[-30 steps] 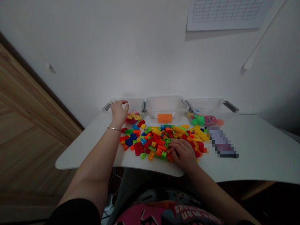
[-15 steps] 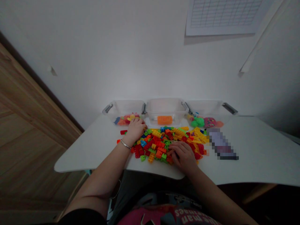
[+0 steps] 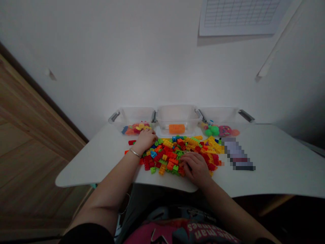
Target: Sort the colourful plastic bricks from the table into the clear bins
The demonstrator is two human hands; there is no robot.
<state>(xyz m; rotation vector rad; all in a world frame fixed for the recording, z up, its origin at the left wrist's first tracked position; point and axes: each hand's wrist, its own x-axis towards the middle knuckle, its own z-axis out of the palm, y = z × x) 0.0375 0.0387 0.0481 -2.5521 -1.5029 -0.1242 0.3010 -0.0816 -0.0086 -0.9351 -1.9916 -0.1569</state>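
Brick heap [image 3: 167,153], landmark: mixed toy building bricks on the white bench [image 3: 83,166]. Left hand [image 3: 146,139]: at the heap's far-left edge, fingers bent down among bricks; a second ago, above the left clear box [image 3: 137,113]. Grip: fingertips obscured, cannot tell whether a brick is held. Right hand [image 3: 196,165]: on the heap's near-right side, fingers curled; contents of grip likewise unclear. Consequence, as judged: both hands now attend to the heap, neither to a box. Left clear box: beyond the heap's left end. Middle clear box [image 3: 179,113]: directly behind the heap, orange block [image 3: 177,128] inside. Right clear box [image 3: 220,113]: beyond the heap's right end, green balls [image 3: 214,130] inside.
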